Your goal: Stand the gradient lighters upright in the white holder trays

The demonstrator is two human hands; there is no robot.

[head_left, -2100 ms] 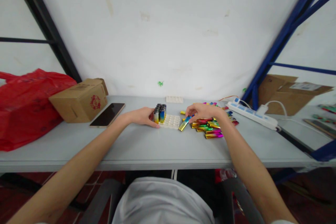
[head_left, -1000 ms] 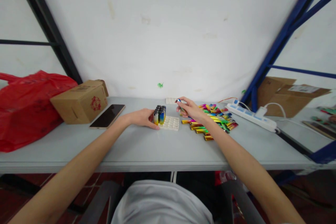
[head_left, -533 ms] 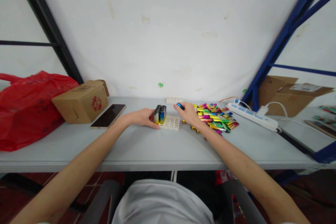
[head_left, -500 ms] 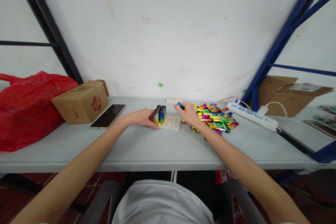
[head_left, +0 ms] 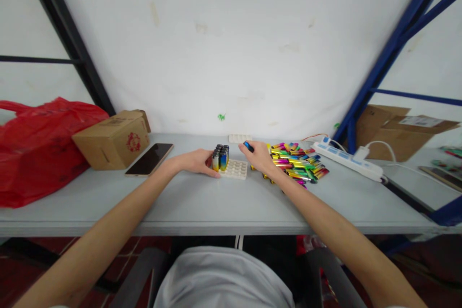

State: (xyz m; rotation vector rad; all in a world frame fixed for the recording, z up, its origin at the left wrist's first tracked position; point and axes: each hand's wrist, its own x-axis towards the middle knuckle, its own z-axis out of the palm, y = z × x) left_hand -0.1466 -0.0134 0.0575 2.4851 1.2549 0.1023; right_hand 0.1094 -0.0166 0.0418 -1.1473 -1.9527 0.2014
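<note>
A small white tray [head_left: 238, 169] with rows of round pockets lies on the desk. Several shiny lighter-like tubes [head_left: 223, 160], gold to blue with dark tops, stand upright together at its left end. Around that end curves my left hand [head_left: 199, 161], its thumb at the front corner and its other fingers partly hidden behind the tubes. Between the thumb and fingers of my right hand [head_left: 258, 155] is one blue lighter-like tube [head_left: 248, 146], held above the desk just right of the tray. Right of this hand, a loose pile of multicoloured shiny tubes [head_left: 299, 163] lies on the desk.
A second white tray [head_left: 240, 138] rests by the wall. To the left are a tablet [head_left: 150, 159], a cardboard box [head_left: 111, 140] and a red plastic bag [head_left: 46, 149]. On the right, a white power strip [head_left: 348, 160] with cables lies before a blue metal post [head_left: 382, 57].
Almost nothing differs. My right hand still holds the blue tube, which has tilted slightly, and my left hand stays at the tray. The view has shifted a touch.
</note>
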